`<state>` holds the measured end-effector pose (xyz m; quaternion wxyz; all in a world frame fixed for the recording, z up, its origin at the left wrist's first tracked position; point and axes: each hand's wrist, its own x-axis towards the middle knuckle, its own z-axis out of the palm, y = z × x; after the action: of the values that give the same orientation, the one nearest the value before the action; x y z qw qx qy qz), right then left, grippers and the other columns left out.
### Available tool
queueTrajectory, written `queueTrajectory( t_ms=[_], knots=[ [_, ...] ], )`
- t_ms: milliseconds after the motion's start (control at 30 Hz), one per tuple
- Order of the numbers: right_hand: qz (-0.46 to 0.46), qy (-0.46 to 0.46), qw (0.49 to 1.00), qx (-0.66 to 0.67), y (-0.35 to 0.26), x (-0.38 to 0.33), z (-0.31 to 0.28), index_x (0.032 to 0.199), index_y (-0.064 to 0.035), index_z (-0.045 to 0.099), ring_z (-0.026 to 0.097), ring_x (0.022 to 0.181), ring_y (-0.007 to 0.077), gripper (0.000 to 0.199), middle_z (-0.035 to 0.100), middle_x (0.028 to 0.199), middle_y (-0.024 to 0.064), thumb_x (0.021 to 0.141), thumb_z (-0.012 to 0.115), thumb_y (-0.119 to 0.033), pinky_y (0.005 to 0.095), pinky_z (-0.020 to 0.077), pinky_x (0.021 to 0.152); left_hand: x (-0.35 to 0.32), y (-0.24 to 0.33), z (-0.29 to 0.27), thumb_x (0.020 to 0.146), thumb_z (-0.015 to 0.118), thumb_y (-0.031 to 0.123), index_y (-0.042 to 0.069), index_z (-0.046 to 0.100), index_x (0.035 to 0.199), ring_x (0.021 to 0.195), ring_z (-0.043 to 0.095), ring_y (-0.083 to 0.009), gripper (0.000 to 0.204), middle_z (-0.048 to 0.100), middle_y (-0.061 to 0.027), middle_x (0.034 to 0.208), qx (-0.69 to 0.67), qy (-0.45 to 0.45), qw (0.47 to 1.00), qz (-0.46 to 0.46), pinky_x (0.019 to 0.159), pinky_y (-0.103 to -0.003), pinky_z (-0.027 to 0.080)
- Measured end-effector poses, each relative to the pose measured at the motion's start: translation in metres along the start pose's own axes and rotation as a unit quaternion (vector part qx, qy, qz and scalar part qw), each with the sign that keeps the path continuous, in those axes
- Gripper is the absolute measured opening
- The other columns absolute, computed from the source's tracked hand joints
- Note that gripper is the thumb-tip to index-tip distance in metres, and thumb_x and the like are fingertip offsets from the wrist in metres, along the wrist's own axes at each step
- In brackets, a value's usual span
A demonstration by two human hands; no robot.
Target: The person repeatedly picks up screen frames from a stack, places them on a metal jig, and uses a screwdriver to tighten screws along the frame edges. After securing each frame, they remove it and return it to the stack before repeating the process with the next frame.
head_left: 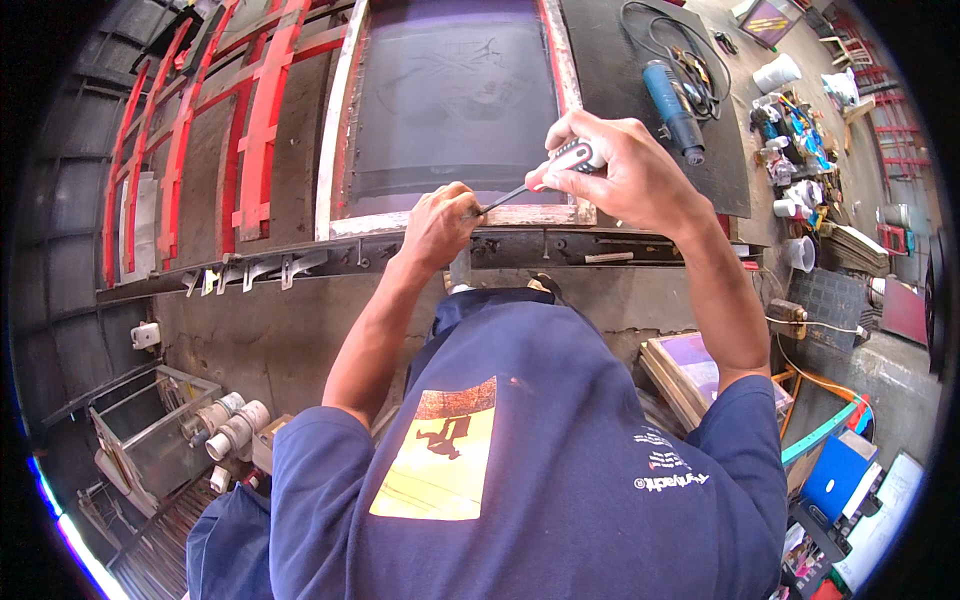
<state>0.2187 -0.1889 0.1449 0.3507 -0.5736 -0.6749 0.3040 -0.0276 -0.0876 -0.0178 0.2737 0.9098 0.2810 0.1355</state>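
My right hand (630,165) grips the handle of a screwdriver (572,158), dark and light in colour, with its thin metal shaft slanting down to the left. The shaft's tip meets the fingers of my left hand (440,225), which are curled closed at the front rail. What those fingers hold, if anything, is hidden. Both hands are over the near side of a silk-screen frame (535,214), whose wooden rails are worn white and red. Dark mesh (450,110) fills the frame, with faint line marks on it.
A blue heat gun (674,108) with a coiled black cable lies on the dark board to the right. Red slatted frames (262,130) stand at the left. Metal clamps (265,270) line the bench's front edge. White tubs (235,428) sit at the lower left.
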Motion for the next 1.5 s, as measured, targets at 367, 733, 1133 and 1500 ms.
queueTrajectory(
  t_ms=[367,733,1133,1500],
  knots=[
    [0.205,-0.063,0.977,-0.003,0.042,-0.084,-0.008,0.116,-0.0044,0.070,0.072,0.085,0.0235,0.036,0.074,0.092,0.0155,0.083,0.077,-0.017,0.0348,0.0539,0.080,0.003,0.025,0.002,0.086,0.069,0.011,0.002,0.064,0.093,0.098,0.065,-0.0353,0.012,0.068,-0.0153,0.097,0.038,0.011,0.999,-0.026,0.086,-0.046,0.050],
    [0.321,-0.149,0.934,0.050,0.080,-0.176,0.038,0.122,-0.0125,0.069,0.068,0.080,0.0205,0.033,0.074,0.091,0.0113,0.095,0.067,-0.030,0.0332,0.0530,0.077,-0.034,0.063,0.041,0.084,0.061,0.004,0.001,0.068,0.099,0.093,0.067,-0.0309,0.017,0.063,-0.0125,0.096,0.040,-0.084,0.993,0.078,0.080,-0.042,0.056],
    [0.232,-0.107,0.967,0.019,0.070,-0.183,-0.011,0.109,-0.0037,0.067,0.052,0.062,0.0139,0.021,0.054,0.068,0.0076,0.091,0.065,-0.014,0.0321,0.0421,0.059,-0.035,0.082,0.029,0.088,0.063,0.007,-0.002,0.064,0.117,0.101,0.067,-0.0398,0.031,0.064,-0.0221,0.118,-0.032,-0.051,0.991,-0.120,0.089,-0.046,0.054],
    [0.093,-0.136,0.982,-0.096,-0.023,-0.007,0.023,0.109,-0.0050,0.063,0.068,0.089,0.0337,0.027,0.070,0.091,0.0181,0.088,0.071,-0.019,0.0427,0.0530,0.082,0.009,0.020,-0.071,0.093,0.063,0.020,0.002,0.075,0.099,0.078,0.071,-0.0373,0.023,0.071,-0.0215,0.082,-0.031,-0.109,0.993,0.039,0.074,-0.045,0.056]
  ],
)
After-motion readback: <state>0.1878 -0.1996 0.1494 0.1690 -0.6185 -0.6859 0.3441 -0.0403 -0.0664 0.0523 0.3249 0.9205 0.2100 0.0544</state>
